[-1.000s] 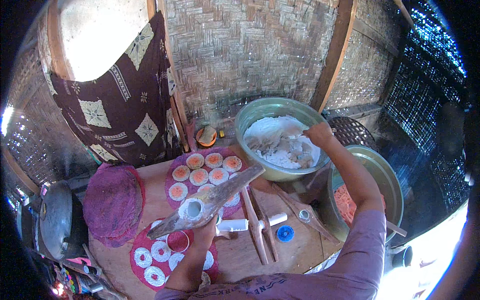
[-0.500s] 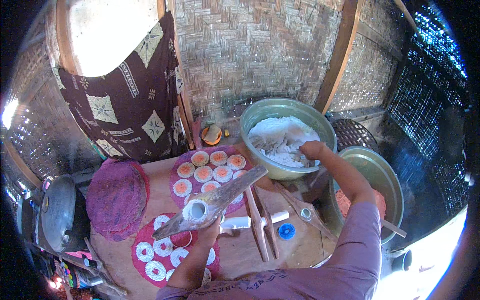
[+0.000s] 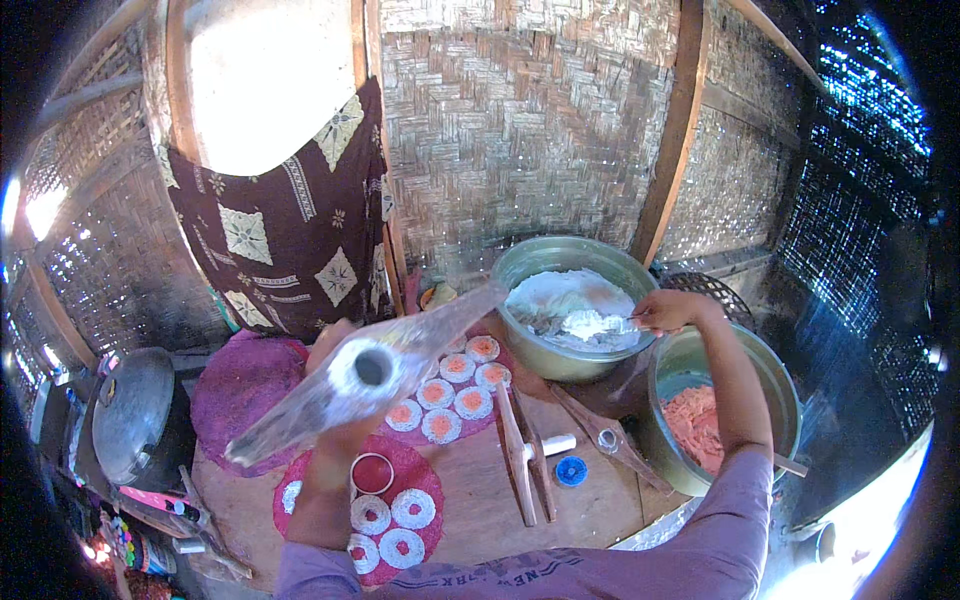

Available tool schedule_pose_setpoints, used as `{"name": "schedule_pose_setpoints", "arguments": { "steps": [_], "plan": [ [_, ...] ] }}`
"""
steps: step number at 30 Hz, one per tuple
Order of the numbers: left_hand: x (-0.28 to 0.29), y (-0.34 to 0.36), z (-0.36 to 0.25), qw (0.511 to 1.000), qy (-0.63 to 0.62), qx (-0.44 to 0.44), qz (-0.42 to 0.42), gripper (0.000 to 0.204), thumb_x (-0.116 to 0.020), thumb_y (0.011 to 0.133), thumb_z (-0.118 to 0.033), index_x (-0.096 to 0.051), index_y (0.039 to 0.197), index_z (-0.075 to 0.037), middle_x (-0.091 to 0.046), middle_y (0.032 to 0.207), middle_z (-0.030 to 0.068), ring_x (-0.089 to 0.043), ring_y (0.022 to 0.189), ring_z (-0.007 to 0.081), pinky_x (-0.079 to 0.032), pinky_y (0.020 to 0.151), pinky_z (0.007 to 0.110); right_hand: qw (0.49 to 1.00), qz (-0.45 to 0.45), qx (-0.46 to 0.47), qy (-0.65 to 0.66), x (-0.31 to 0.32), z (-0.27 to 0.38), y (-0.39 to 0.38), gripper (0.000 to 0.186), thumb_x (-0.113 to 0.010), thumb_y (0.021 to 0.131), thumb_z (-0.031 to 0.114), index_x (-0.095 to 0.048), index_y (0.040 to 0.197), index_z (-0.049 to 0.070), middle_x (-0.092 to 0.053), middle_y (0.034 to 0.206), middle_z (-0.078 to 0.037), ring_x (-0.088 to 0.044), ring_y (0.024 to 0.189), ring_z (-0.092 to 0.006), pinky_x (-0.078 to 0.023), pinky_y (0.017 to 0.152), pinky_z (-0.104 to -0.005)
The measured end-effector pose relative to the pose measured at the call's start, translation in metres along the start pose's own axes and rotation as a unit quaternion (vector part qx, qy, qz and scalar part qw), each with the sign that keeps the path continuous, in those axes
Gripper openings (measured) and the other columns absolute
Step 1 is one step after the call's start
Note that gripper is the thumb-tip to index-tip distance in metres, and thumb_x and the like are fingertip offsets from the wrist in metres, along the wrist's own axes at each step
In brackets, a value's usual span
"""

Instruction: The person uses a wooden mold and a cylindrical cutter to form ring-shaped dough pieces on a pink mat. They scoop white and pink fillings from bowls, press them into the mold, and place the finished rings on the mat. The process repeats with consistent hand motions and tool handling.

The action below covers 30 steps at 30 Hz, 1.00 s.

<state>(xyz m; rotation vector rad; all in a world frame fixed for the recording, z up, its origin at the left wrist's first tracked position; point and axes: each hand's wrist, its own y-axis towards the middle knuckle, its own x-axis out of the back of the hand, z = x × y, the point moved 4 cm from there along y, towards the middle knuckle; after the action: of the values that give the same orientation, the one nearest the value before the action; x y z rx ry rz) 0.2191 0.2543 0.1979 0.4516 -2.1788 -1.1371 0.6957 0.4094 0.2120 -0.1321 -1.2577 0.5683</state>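
Observation:
My left hand (image 3: 332, 347) is closed around a long wooden bar (image 3: 415, 350), tapered at both ends, with a round white-crusted hole in its middle. The bar is tilted and raised over two round mats. On the red mat (image 3: 425, 470) lie white rings and a thin hoop (image 3: 372, 473). The purple mat (image 3: 480, 408) behind it bears several white discs with orange-pink centres. My right hand (image 3: 668, 311), fingers pinched together, is at the right rim of a green basin (image 3: 510, 325) containing white, floury stuff (image 3: 580, 300). What it pinches is too small to make out.
A second green tub (image 3: 790, 400) at right contains pink paste (image 3: 695, 420) and a stick handle. Wooden bars (image 3: 518, 450), a white tube (image 3: 555, 445) and a blue lid (image 3: 571, 471) lie on the table. Stacked purple mats (image 3: 240, 390) and a dark lidded pot (image 3: 135, 415) stand left.
My left hand has lifted the wooden bar and moved it left, over the mats. My right hand has drawn back from the white stuff to the basin's rim. The view has shifted slightly.

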Motion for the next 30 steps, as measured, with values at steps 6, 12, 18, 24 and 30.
{"name": "schedule_pose_setpoints", "arguments": {
  "steps": [6, 12, 18, 24, 30],
  "plan": [
    [-0.037, 0.029, -0.022, 0.972, 0.177, -0.103, 0.111, 0.039, -0.082, 0.061, -0.034, -0.061, 0.084, -0.010, -0.058, 0.077, 0.0104, -0.061, 0.071, 0.0319, -0.048, 0.060, 0.041, 0.976, 0.079, 0.173, 0.102, 0.024, 0.087, -0.090, 0.035, -0.058, 0.096, 0.026, -0.059, 0.125, 0.007, -0.051, 0.062, 0.004, -0.043, 0.047, -0.0041, -0.035, 0.041, -0.0226],
    [-0.049, 0.011, -0.041, 0.966, 0.155, -0.155, 0.135, 0.049, -0.077, 0.063, -0.041, -0.057, 0.094, -0.009, -0.058, 0.076, 0.0115, -0.061, 0.070, 0.0324, -0.048, 0.059, 0.042, 0.962, 0.153, 0.197, 0.109, 0.008, 0.160, -0.108, 0.030, -0.058, 0.096, 0.030, -0.064, 0.113, 0.005, -0.046, 0.060, 0.006, -0.038, 0.046, -0.0011, -0.030, 0.038, -0.0197],
    [-0.034, 0.005, -0.055, 0.967, 0.209, -0.091, 0.113, 0.045, -0.075, 0.066, -0.042, -0.058, 0.093, -0.010, -0.059, 0.074, 0.0113, -0.063, 0.070, 0.0316, -0.048, 0.059, 0.044, 0.786, -0.326, 0.353, -0.390, -0.017, 0.252, -0.134, 0.015, -0.060, 0.085, 0.021, -0.066, 0.091, 0.009, -0.062, 0.067, -0.007, -0.063, 0.060, -0.0192, -0.048, 0.052, -0.0337],
    [-0.006, -0.020, -0.035, 0.974, 0.165, -0.064, 0.144, 0.052, -0.077, 0.064, -0.047, -0.063, 0.101, -0.013, -0.062, 0.076, 0.0116, -0.065, 0.073, 0.0312, -0.050, 0.062, 0.043, 0.726, -0.439, 0.336, -0.409, -0.133, 0.288, -0.133, 0.041, -0.058, 0.077, 0.016, -0.057, 0.116, 0.004, -0.057, 0.077, -0.004, -0.060, 0.064, -0.0199, -0.048, 0.058, -0.0335],
    [0.027, -0.046, 0.006, 0.978, 0.191, -0.037, 0.073, 0.053, -0.077, 0.064, -0.047, -0.065, 0.102, -0.012, -0.065, 0.083, 0.0100, -0.066, 0.078, 0.0301, -0.052, 0.068, 0.039, 0.809, -0.365, 0.323, -0.330, -0.145, 0.274, -0.145, 0.042, -0.058, 0.077, 0.012, -0.056, 0.117, 0.003, -0.059, 0.079, -0.007, -0.062, 0.066, -0.0216, -0.050, 0.057, -0.0356]
  ]
}}
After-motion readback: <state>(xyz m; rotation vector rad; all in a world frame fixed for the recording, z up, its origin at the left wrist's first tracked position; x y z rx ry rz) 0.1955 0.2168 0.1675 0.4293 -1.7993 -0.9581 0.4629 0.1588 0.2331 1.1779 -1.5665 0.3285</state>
